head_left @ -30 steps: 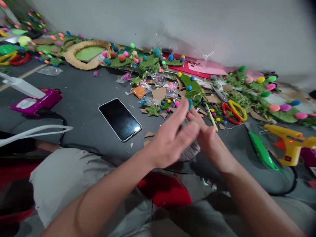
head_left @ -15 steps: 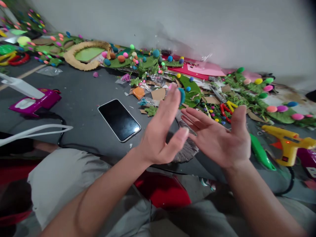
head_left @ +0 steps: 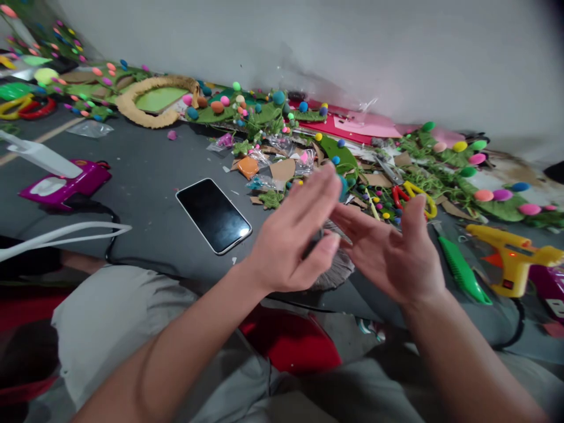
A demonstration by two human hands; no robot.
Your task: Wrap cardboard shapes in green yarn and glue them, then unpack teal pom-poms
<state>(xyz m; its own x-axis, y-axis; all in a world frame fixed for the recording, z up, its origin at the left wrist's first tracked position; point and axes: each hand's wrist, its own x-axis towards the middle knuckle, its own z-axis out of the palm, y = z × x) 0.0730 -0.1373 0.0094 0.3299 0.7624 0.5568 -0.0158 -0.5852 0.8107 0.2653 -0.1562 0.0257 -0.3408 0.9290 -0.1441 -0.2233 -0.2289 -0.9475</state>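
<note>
My left hand [head_left: 293,241] is held above the table edge, its fingers stretched and side by side, the thumb apart. Facing it is the palm of my right hand [head_left: 392,252], with fingers straight and thumb raised. The fingertips of both hands come close together; whether they touch is unclear. A small teal piece [head_left: 343,187] shows just behind the left fingertips, mostly hidden, so I cannot tell how it is held. Partly covered below the hands lies a grey, fibrous bundle [head_left: 337,273]. To the left, a smartphone [head_left: 214,214] lies face up with a dark screen.
A yellow glue gun [head_left: 513,252] and a green-handled tool [head_left: 462,270] lie at right, near red-and-yellow scissors [head_left: 409,197]. Felt leaves, pom-poms and scraps line the wall beside a tan ring [head_left: 126,106]. A purple glue gun-like device [head_left: 70,182] sits at left.
My left hand has swung right and slightly down toward the right palm, narrowing the gap between them. The teal piece has shifted along with the left fingertips.
</note>
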